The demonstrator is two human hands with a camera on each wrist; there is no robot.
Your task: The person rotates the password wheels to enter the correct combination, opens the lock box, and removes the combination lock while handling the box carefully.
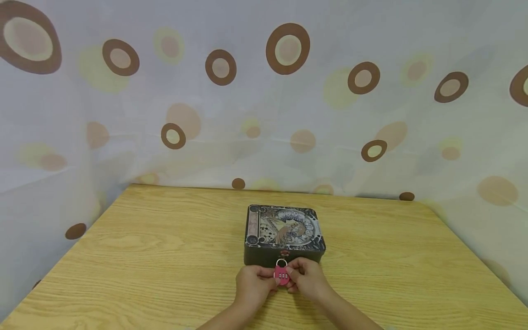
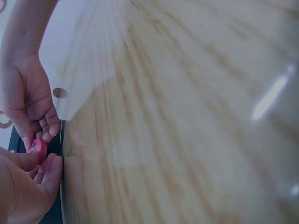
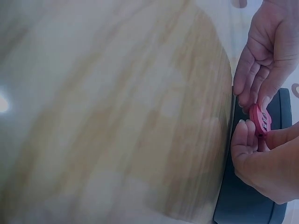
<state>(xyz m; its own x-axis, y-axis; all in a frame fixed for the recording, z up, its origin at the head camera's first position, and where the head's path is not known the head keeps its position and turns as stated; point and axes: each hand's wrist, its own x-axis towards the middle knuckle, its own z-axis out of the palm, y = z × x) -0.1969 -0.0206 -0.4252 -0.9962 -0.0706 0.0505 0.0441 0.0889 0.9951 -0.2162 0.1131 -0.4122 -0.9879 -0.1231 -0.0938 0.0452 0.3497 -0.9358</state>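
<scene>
A pink combination padlock with several number dials and a metal shackle is in front of a dark tin box with a patterned lid. The shackle stands at the box's small reddish front clasp. From the left my left hand pinches the padlock body between thumb and fingers. My right hand pinches its right side, thumb near the dials. Both wrist views show the padlock held between the hands, close to the box's dark side. Whether the shackle is locked, I cannot tell.
The box stands on a wood-grain table. Behind and at both sides hangs a pale curtain with brown and yellow circles. Light glares off the tabletop in the wrist views.
</scene>
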